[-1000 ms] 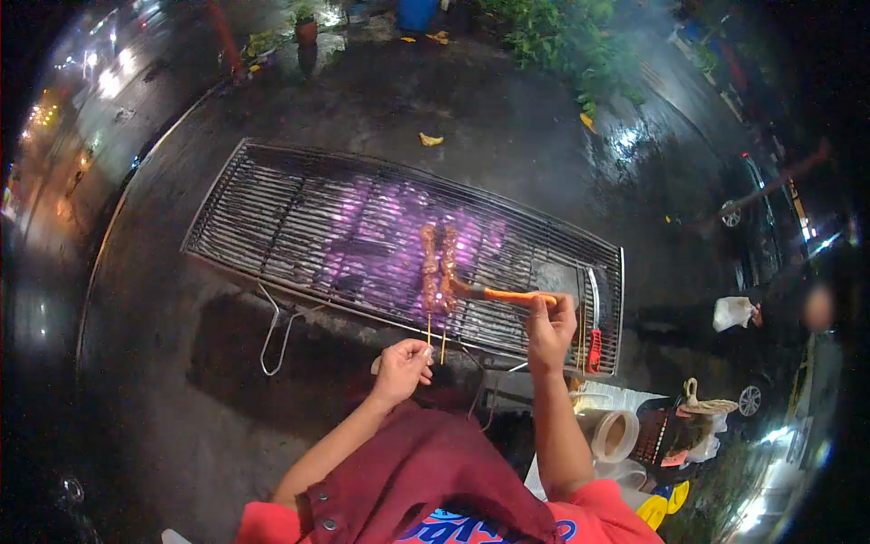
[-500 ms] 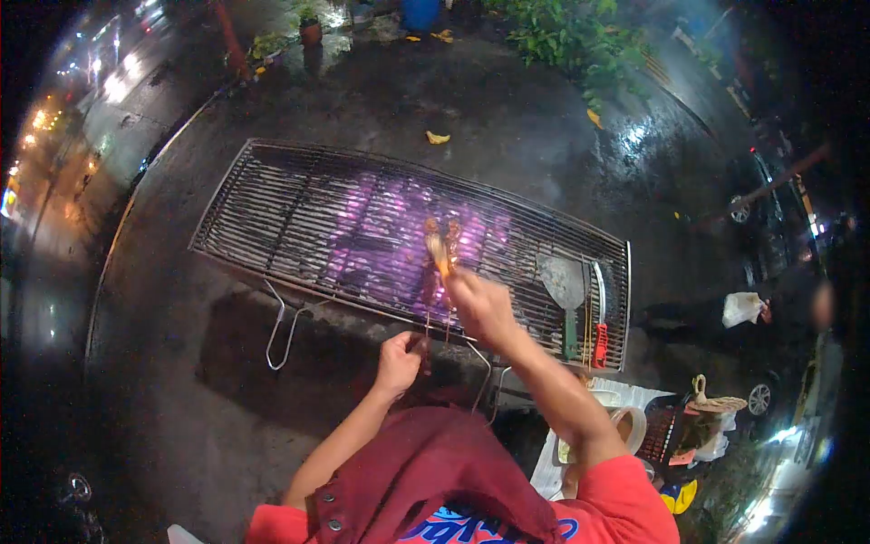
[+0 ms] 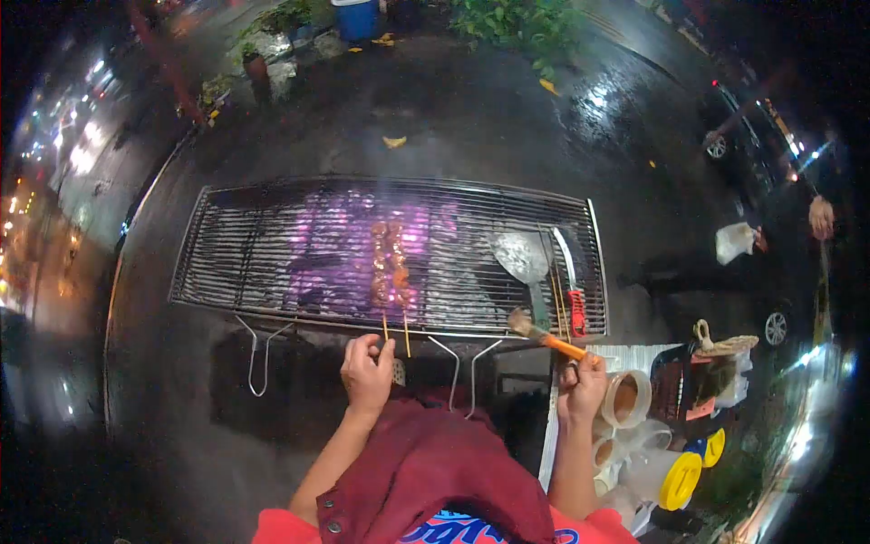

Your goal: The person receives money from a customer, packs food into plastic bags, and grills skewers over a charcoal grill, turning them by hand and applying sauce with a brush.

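Two meat skewers (image 3: pixel 379 272) lie side by side over the glowing coals of a long wire grill (image 3: pixel 245 263). My left hand (image 3: pixel 367 374) is at the grill's front edge, its fingers closed on the bare stick end of the left skewer. The other stick points toward me just to its right, apart from the fingers. My right hand (image 3: pixel 582 388) grips the orange handle of a basting brush (image 3: pixel 562 345). The brush's bristles point up and left, near the grill's front right edge. Close by that hand stands an open tub of brown sauce (image 3: pixel 626 399).
On the grill's right end lie a wide metal spatula (image 3: pixel 522 258), thin sticks and a red-handled knife (image 3: pixel 576 310). A side table holds tubs, a yellow-lidded container (image 3: pixel 680 480) and a basket (image 3: pixel 675 385). Wire legs (image 3: pixel 256 363) stick out in front. Another person's hand (image 3: pixel 821 218) shows far right.
My right hand has taken the brush off the meat and moved it right and down, toward the sauce tub. My left hand stays at the skewer ends. The whole view has shifted and turned.
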`<state>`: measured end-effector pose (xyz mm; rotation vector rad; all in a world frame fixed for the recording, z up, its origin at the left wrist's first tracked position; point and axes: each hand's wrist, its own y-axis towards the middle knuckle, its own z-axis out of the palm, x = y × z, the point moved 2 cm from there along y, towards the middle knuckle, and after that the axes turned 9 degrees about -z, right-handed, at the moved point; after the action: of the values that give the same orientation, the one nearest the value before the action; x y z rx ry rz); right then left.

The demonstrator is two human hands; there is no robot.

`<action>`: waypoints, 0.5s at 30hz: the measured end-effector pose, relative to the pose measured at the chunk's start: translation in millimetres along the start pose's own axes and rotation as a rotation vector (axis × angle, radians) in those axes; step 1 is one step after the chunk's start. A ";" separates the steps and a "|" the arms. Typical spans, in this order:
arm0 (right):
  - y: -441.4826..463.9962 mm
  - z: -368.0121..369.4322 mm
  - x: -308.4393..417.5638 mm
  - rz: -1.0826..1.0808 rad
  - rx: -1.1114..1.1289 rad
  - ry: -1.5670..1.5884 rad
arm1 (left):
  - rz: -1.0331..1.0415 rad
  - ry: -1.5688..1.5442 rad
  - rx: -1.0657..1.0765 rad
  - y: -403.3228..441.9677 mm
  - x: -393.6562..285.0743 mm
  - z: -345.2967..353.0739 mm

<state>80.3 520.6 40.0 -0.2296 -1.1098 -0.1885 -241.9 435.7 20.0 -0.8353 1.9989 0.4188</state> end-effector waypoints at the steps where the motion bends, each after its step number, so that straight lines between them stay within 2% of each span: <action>1: -6.1 7.0 -4.0 -0.017 -0.050 -0.063 | 0.116 0.108 -0.019 -2.5 -10.7 -3.6; 5: -12.6 48.8 -15.0 -0.018 0.084 -0.061 | -0.028 0.603 0.311 0.7 -38.8 11.5; 6: -10.1 59.4 -18.9 -0.023 0.132 -0.040 | 0.024 0.573 0.286 1.9 -36.3 14.8; 9: 2.4 73.7 -36.0 -0.011 0.198 0.015 | -0.051 0.118 0.251 7.7 -23.7 16.3; 10: 6.7 83.0 -37.6 -0.014 0.226 0.002 | -0.020 0.068 0.205 7.0 -24.3 14.5; 14: 20.0 109.4 -47.2 -0.029 0.278 0.011 | -0.034 0.399 0.254 4.6 -29.7 17.4; 15: 23.0 114.5 -49.5 -0.031 0.301 0.025 | -0.039 0.321 0.249 5.4 -25.5 18.9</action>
<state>-33.8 576.0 42.0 0.0583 -1.1020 -0.0503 -224.8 460.6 31.1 -0.8209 2.2662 0.0090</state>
